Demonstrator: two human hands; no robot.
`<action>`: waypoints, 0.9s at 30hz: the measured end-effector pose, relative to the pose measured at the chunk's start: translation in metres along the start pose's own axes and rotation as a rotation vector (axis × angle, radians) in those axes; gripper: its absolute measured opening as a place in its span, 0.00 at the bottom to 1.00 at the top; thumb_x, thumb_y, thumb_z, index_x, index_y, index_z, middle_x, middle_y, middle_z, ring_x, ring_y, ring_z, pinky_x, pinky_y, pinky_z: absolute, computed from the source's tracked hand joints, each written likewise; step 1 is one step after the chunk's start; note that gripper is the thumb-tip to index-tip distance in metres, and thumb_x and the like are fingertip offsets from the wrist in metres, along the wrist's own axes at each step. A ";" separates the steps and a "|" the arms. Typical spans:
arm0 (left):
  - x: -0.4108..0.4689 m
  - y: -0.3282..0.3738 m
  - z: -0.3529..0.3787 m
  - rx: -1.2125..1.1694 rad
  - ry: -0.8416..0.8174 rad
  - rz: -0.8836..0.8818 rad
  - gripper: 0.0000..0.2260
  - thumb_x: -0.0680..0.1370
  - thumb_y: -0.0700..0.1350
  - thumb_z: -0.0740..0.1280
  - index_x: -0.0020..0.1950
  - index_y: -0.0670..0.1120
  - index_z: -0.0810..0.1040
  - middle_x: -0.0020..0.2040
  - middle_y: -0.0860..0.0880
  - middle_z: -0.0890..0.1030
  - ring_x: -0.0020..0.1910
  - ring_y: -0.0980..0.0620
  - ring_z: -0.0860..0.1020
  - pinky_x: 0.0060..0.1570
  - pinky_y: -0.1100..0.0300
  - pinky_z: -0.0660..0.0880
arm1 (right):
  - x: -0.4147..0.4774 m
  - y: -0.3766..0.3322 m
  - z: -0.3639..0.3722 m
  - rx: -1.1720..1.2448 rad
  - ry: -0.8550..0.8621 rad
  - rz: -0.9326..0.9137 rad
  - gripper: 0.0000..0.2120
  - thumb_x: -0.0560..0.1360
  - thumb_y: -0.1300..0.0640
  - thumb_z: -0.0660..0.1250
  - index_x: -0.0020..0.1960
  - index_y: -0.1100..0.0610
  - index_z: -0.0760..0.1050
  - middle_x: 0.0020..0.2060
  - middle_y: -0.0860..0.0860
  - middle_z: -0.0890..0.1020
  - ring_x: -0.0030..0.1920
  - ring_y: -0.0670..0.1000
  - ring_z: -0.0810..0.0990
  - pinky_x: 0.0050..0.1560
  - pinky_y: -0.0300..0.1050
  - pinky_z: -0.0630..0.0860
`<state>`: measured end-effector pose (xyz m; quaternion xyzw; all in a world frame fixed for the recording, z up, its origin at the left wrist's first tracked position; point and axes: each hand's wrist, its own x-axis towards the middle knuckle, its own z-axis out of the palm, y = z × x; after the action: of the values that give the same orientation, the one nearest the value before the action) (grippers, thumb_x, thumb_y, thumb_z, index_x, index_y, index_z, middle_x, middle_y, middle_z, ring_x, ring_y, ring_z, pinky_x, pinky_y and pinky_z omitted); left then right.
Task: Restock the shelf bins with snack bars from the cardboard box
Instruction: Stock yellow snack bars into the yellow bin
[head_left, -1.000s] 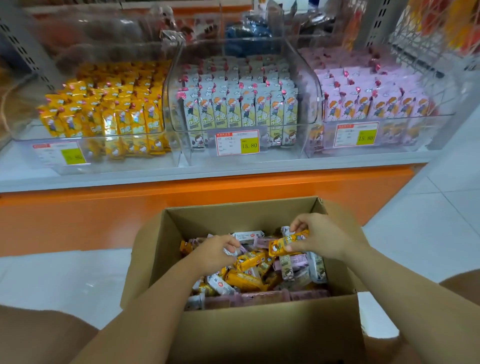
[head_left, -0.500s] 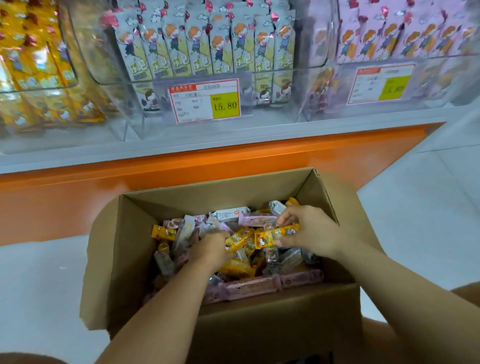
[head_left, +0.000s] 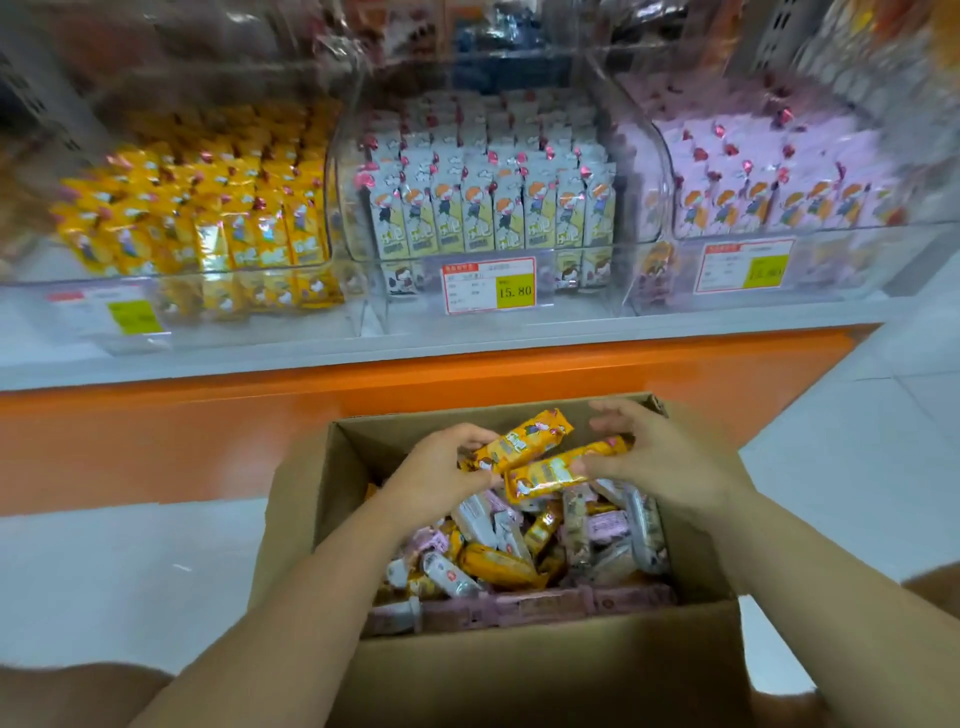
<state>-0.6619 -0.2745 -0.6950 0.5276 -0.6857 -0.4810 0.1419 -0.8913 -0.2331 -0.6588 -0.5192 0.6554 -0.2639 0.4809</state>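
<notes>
Now the upper yellow bar (head_left: 522, 441) and the lower yellow bar (head_left: 558, 470) hang at centre frame, just above the mixed heap in the cardboard box (head_left: 519, 670). Their wrappers are glossy, with a cartoon figure. The left hand (head_left: 441, 473) pinches the upper one and the right hand (head_left: 670, 462) grips the lower one, probably sorting one colour for the yellow bin (head_left: 208, 291) at upper left

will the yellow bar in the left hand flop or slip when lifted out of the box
Probably stiff and light: the yellow bar juts straight from the left hand, held by one end. Its glossy wrapper may slip.
</notes>
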 end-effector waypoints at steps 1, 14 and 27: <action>-0.007 0.007 -0.008 -0.006 0.006 0.046 0.15 0.74 0.42 0.72 0.55 0.57 0.74 0.58 0.53 0.77 0.61 0.53 0.74 0.59 0.54 0.72 | -0.004 -0.011 0.001 0.040 0.005 -0.009 0.35 0.66 0.54 0.78 0.69 0.49 0.66 0.60 0.49 0.73 0.58 0.48 0.72 0.53 0.43 0.69; -0.082 0.071 -0.116 -0.087 0.269 0.339 0.18 0.71 0.39 0.74 0.50 0.61 0.75 0.58 0.53 0.77 0.59 0.59 0.76 0.58 0.50 0.75 | -0.042 -0.148 0.014 0.549 -0.115 -0.126 0.17 0.72 0.68 0.67 0.59 0.58 0.73 0.48 0.53 0.82 0.42 0.49 0.83 0.38 0.42 0.82; -0.106 0.061 -0.204 -0.446 0.439 0.484 0.16 0.70 0.33 0.72 0.50 0.51 0.76 0.50 0.58 0.79 0.51 0.60 0.78 0.48 0.62 0.78 | -0.023 -0.270 0.083 0.216 0.001 -0.486 0.13 0.70 0.61 0.72 0.53 0.54 0.75 0.43 0.52 0.84 0.42 0.50 0.84 0.44 0.49 0.83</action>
<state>-0.5117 -0.2882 -0.5116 0.3972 -0.6223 -0.4465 0.5055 -0.7010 -0.2860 -0.4552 -0.6067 0.4798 -0.4404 0.4558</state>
